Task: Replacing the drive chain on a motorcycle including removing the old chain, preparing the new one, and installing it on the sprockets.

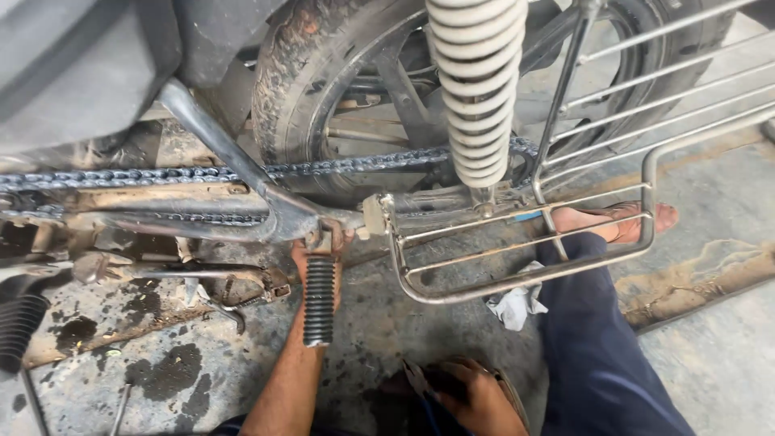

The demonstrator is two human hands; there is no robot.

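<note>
My left hand (300, 257) reaches up to the bracket of the black ribbed footrest (320, 300) on a motorcycle. The footrest hides most of that hand, so its grip cannot be made out. My right hand (478, 397) is low in the view, closed around the handles of a pair of pliers (418, 378) whose jaws point up and to the left. The drive chain (161, 174) runs across above the footrest. The rear tyre (284, 89) and a pale coil shock absorber (476, 89) stand behind it.
A chrome wire side guard (646, 173) juts out to the right of the wheel. My sandalled foot (626, 220) and dark blue trouser leg (597, 355) lie beneath it. A white rag (515, 303) lies on the oil-stained concrete floor (161, 371). Another rubber grip (18, 327) shows at far left.
</note>
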